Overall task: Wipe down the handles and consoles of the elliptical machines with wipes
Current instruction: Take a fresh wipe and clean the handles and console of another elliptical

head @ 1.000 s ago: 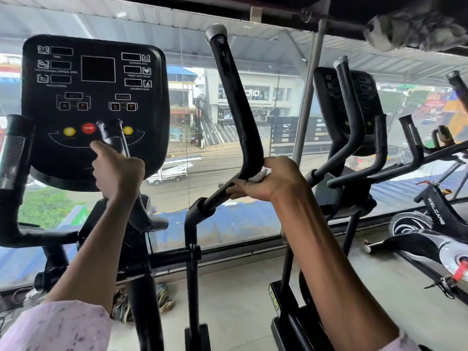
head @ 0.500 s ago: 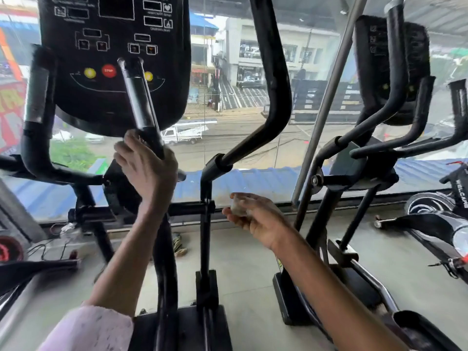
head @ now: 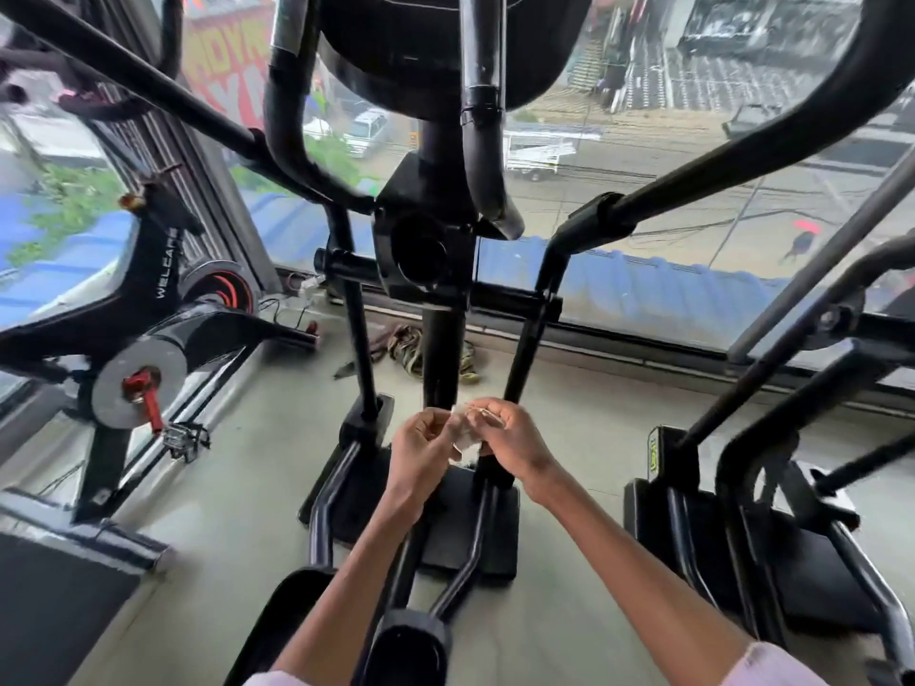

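Both hands are being held low and together now, each having been taken off the machine since the earlier frames: the left hand point(head: 421, 450) is no longer wrapped round the inner handle, and the right hand point(head: 512, 438) is no longer out by the swing arm. A small white wipe point(head: 465, 435) is being pinched between them, its left edge being held by the curled fingers of the left grip and its upper part being held by the fingers of the right grip, so both grips are being kept narrow on the wipe. Directly beyond the grips, the elliptical's centre post point(head: 442, 349) is being seen rising to the console point(head: 396, 47), only the lower rim of which is being shown. Above and to the right of the grips a long black handle point(head: 742, 156) is being seen sweeping upward. Below the grips the black base point(head: 460, 532) is lying on the floor point(head: 237, 487). Well to the left, a spin bike point(head: 133, 334) is being seen standing.
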